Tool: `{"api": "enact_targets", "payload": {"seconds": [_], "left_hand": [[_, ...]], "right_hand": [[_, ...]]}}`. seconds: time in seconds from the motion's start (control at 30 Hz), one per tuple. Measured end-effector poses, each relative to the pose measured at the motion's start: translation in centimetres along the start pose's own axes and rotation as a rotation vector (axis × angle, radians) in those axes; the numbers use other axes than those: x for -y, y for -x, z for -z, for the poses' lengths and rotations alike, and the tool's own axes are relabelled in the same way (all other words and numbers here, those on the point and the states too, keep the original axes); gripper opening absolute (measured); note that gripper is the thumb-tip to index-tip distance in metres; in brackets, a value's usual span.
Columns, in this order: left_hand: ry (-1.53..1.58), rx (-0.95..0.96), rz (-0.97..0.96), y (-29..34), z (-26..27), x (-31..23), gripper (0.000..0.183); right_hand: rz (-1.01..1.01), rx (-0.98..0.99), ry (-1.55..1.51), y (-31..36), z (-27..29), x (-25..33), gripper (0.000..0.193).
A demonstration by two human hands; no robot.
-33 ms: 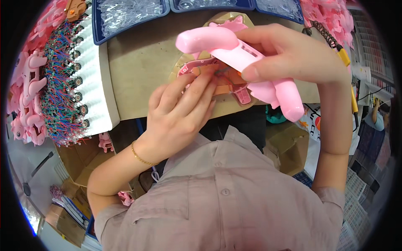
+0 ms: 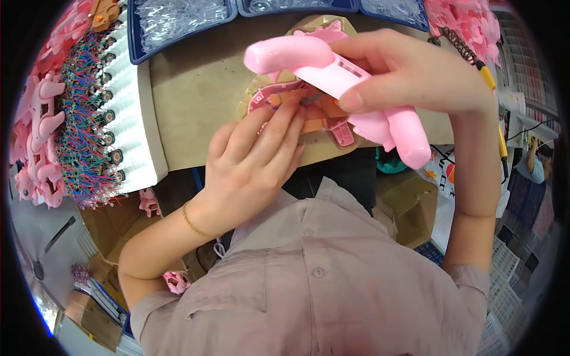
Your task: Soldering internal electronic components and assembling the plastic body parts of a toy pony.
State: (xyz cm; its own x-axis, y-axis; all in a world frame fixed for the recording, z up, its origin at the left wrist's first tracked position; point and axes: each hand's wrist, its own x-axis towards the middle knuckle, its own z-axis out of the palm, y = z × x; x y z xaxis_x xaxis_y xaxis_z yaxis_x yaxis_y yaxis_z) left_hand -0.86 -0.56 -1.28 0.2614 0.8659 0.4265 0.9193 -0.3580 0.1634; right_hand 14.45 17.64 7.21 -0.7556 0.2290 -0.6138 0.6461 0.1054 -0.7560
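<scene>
My right hand (image 2: 415, 74) grips a long pink plastic shell piece (image 2: 332, 68) and holds it tilted just above the work. Under it, a flat pink shell half (image 2: 266, 98) lies on a tan cardboard jig (image 2: 314, 153), with orange parts (image 2: 313, 124) and thin coloured wires inside. The fingertips of my left hand (image 2: 249, 160) press down on those orange parts and wires; I cannot see anything gripped in that hand. The held pink piece hides part of the shell half.
A white foam rack (image 2: 133, 113) with several small wired components stands at the left, next to heaps of pink plastic parts (image 2: 35, 130). Blue trays (image 2: 178, 24) of clear pieces line the far edge. A yellow-handled tool (image 2: 490, 77) on a coiled cable lies at the right.
</scene>
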Motion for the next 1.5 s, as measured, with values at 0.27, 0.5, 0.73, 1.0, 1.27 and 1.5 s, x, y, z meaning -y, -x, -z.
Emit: {"api": "enact_targets", "payload": {"seconds": [0.27, 0.5, 0.73, 1.0, 1.27, 1.5], "left_hand": [[-0.459, 0.346, -0.229, -2.2, 2.0, -3.1, 0.047], [-0.645, 0.476, -0.181, -1.4, 1.0, -4.6, 0.051], [0.098, 0.165, 0.138, 1.5, 0.8, -2.7, 0.042], [0.471, -0.092, 0.443, 5.2, 1.1, 1.8, 0.032], [0.238, -0.170, 0.397, 5.4, -1.3, 1.8, 0.040], [0.258, -0.170, 0.399, 5.1, -0.9, 1.6, 0.040]], "right_hand": [[-0.120, 0.245, 0.083, -0.5, 1.5, 3.4, 0.050], [-0.027, -0.135, 0.048, 0.6, -2.0, 2.5, 0.049], [0.369, -0.160, 0.824, -2.4, -3.3, 2.1, 0.063], [0.449, -0.203, 0.889, -2.2, -4.0, 0.9, 0.063], [0.422, -0.210, 0.915, -2.3, -3.9, 0.9, 0.064], [0.403, -0.200, 0.943, -2.2, -4.0, 0.8, 0.075]]}}
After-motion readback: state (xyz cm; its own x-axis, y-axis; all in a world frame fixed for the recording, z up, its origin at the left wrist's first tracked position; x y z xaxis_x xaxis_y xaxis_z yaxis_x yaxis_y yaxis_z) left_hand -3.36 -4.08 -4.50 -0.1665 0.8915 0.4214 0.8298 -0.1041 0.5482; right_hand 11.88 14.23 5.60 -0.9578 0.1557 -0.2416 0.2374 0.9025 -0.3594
